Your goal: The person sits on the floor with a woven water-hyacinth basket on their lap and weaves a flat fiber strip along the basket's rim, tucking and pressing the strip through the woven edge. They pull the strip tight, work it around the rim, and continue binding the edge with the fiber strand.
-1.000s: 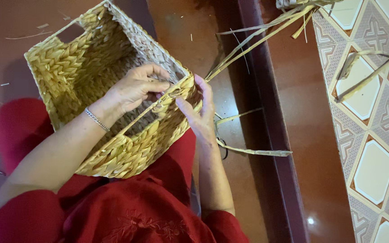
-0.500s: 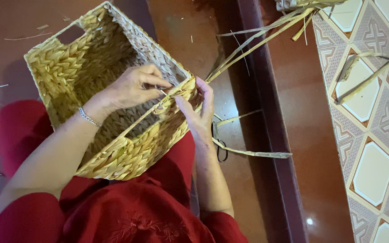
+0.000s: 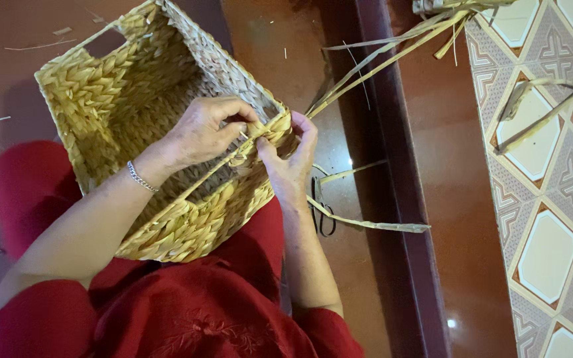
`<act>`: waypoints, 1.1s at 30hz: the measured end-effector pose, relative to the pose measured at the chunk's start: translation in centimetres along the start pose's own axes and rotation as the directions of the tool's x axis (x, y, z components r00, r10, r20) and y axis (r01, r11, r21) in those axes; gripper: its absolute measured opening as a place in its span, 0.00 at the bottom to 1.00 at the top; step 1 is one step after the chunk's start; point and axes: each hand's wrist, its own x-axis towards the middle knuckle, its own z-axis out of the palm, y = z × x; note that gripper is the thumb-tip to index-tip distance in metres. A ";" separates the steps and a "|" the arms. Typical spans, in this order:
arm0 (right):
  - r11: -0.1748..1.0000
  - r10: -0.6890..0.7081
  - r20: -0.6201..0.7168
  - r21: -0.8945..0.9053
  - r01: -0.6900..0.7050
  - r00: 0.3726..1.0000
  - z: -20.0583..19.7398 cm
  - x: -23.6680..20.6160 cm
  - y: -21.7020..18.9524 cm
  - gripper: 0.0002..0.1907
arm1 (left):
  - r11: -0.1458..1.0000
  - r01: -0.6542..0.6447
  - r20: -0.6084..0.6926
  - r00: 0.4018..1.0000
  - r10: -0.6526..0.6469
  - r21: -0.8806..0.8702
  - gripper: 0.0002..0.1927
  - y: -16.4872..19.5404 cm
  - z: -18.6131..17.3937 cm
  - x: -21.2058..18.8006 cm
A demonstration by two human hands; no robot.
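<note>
At the near-right rim of the woven basket (image 3: 134,126) on the lap, left hand (image 3: 203,132) and right hand (image 3: 290,169) pinch one straw strand (image 3: 366,73); weaving is underway, likely needing firm tucking next.

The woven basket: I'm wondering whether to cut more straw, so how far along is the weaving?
The basket looks mostly done: its walls, handle cut-out and most of the rim are plaited. In hand is the near rim corner, where the left hand and right hand pinch and tuck a strand. Left to do: the loose straw strips trailing from that corner are not yet woven in or trimmed. Scissors lie on the floor.
</note>
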 end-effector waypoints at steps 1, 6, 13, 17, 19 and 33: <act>1.000 0.006 0.006 0.014 -0.006 1.000 0.0 -0.1 0.0 0.33 | 1.000 0.005 -0.002 1.000 -0.005 0.008 0.11 0.0 0.1 -0.2; 0.999 0.031 -0.016 0.043 -0.030 0.999 0.2 -0.4 0.0 0.33 | 0.974 0.165 -0.015 0.985 -0.169 -0.156 0.10 -1.1 1.1 -0.4; 0.981 -0.179 0.003 -0.081 0.179 0.984 0.0 -0.8 -0.3 0.15 | 0.834 0.206 0.038 0.975 -0.218 -0.512 0.10 -3.0 1.8 -0.1; 0.978 -0.172 0.010 -0.120 0.172 0.985 0.0 -0.8 -0.4 0.10 | 0.640 0.269 0.096 0.952 -0.292 -0.720 0.13 -3.1 2.0 -0.1; 0.974 -0.171 0.006 -0.149 0.170 0.985 0.0 -0.8 -0.4 0.10 | 0.570 0.305 0.145 0.940 -0.309 -0.763 0.16 -3.3 1.9 0.2; 0.643 -0.462 0.184 -0.604 0.471 0.867 -2.1 -1.0 -5.0 0.15 | 0.766 0.437 0.248 0.899 -0.360 -0.472 0.08 -4.1 1.7 -0.7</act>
